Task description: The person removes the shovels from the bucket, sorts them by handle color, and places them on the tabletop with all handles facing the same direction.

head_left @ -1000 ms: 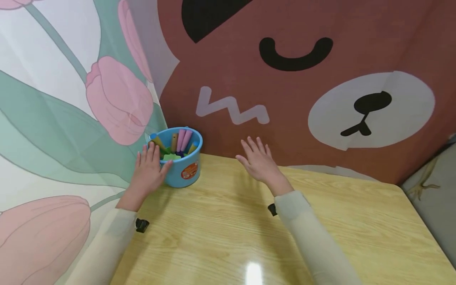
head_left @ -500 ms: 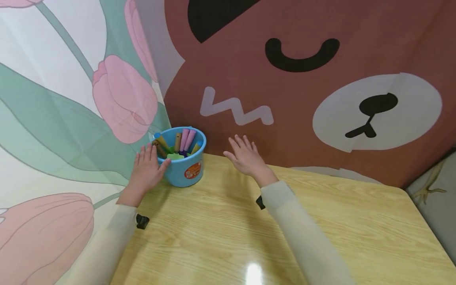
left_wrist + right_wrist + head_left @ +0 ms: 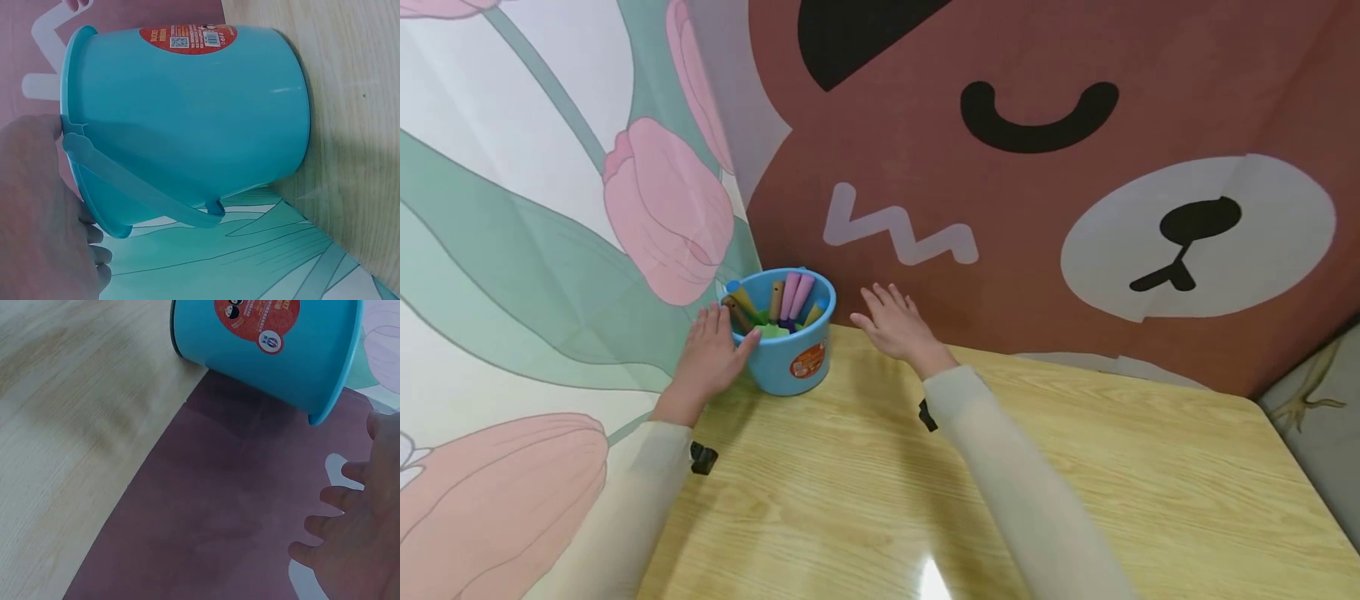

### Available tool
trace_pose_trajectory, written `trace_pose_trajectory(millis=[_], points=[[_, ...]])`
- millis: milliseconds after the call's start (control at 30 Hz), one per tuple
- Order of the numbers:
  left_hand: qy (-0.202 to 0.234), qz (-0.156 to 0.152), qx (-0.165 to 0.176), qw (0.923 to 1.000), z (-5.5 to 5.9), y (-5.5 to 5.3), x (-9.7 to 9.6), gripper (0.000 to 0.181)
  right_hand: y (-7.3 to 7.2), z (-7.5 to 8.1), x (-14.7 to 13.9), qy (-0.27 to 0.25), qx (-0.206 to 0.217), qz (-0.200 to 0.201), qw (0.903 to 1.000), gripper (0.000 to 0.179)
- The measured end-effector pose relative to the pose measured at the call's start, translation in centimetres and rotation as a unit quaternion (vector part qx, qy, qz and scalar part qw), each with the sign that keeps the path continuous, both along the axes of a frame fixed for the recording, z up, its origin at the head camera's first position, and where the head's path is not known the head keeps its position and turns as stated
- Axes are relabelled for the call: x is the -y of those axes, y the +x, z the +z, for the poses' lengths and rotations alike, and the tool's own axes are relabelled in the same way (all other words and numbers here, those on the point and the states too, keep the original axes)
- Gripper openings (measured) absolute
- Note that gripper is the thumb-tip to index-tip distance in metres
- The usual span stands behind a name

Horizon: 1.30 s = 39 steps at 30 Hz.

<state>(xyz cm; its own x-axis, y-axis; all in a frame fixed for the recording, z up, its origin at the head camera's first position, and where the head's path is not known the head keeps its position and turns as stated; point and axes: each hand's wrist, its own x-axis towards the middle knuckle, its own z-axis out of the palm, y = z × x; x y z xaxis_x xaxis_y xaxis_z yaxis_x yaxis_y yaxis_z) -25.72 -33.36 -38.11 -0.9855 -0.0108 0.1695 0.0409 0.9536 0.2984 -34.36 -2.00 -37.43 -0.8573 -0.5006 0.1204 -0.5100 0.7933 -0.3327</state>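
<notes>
Head cam: blue bucket (image 3: 788,367) sat far left on the table (image 3: 820,500), left hand (image 3: 705,354) straight-fingered beside it, right hand (image 3: 898,327) spread, empty, to its right. Left wrist: thumb (image 3: 55,127) was at the rim (image 3: 70,81), nothing gripped. Right wrist: fingers (image 3: 342,497) hung loose, bucket untouched.

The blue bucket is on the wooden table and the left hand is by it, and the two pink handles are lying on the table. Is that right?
Not quite: the two pink handles aren't lying on the wooden table. The head view shows them inside the blue bucket. The bucket is on the table, and the left hand is by it.
</notes>
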Motion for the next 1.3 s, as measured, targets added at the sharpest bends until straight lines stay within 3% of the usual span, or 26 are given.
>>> trace_pose_trajectory(millis=[600, 1100, 1300], points=[[0.010, 0.034, 0.013, 0.9993, 0.3, -1.6, -0.1, 0.101, -2.4, 0.1, 4.6, 0.019, 0.018, 0.010, 0.9996, 0.069], [-0.003, 0.054, 0.024, 0.9982, -0.1, -1.8, -0.2, 0.100, -3.0, -0.3, 7.5, 0.053, 0.021, 0.088, 0.9945, 0.072], [-0.018, 0.052, 0.033, 0.9979, 0.1, -2.0, -0.1, 0.097, -3.1, -0.2, 8.1, 0.061, 0.018, 0.088, 0.9940, 0.074]])
